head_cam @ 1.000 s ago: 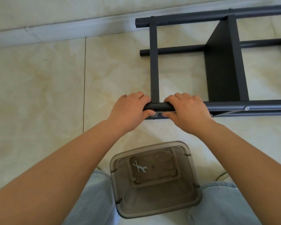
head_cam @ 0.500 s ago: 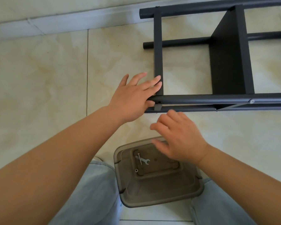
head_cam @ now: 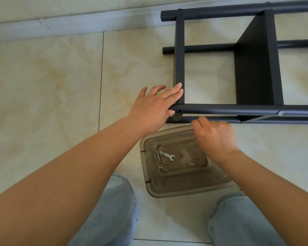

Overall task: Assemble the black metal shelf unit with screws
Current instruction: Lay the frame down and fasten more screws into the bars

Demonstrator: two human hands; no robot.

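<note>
The black metal shelf frame (head_cam: pixel 238 109) lies on its side on the tiled floor, with a black panel (head_cam: pixel 252 68) fixed between its tubes. My left hand (head_cam: pixel 155 105) rests flat, fingers straight, on the left end of the near upper tube and the cross bar. An empty screw hole (head_cam: pixel 180 111) shows just right of that hand. My right hand (head_cam: pixel 215 137) hovers with curled fingers, its fingertips at the lower tube; its palm side is hidden. A fitted screw head (head_cam: pixel 280 113) sits further right on the upper tube.
A translucent brown bin (head_cam: pixel 185 194) stands between my knees, holding a small wrench (head_cam: pixel 167 155), a long screw (head_cam: pixel 158 155) and a washer (head_cam: pixel 160 166). A pale skirting board (head_cam: pixel 78 23) runs along the wall behind the frame.
Both hands let go of the near tube. The left opened flat against the tube end. The right dropped toward the bin, then rose back to the lower tube with curled fingers.
</note>
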